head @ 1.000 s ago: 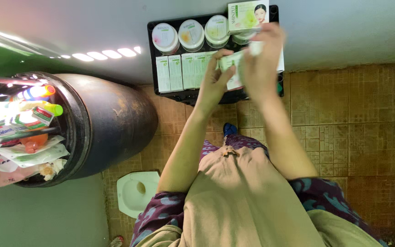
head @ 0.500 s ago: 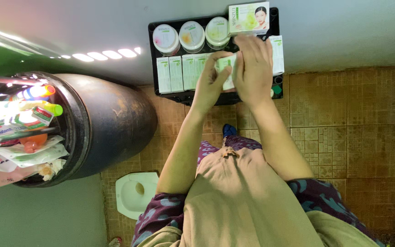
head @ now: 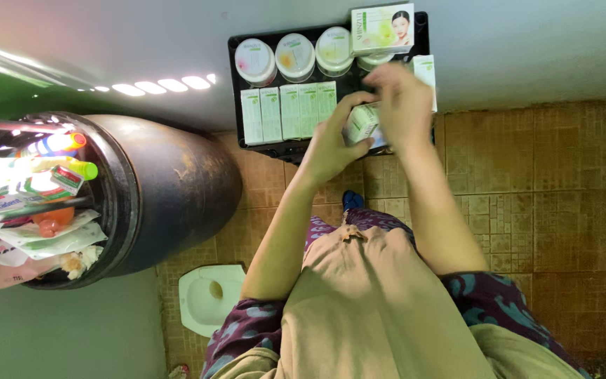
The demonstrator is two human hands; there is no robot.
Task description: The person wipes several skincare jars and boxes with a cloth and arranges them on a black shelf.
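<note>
Upper center: both hands, left hand [head: 331, 144] and right hand [head: 404, 105], pinch 1 small box [head: 361, 123] over the black tray [head: 285, 146]; 5 boxes [head: 288, 111] already stand in their row.

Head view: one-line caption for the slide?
Both hands, left hand and right hand, hold a small white-green box over a black tray.

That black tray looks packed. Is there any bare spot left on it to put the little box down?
The black tray is crowded: round jars along the back, upright white boxes in front. The only gap seems to lie right of that row, where the left hand and right hand hold a small box and hide it.
</note>
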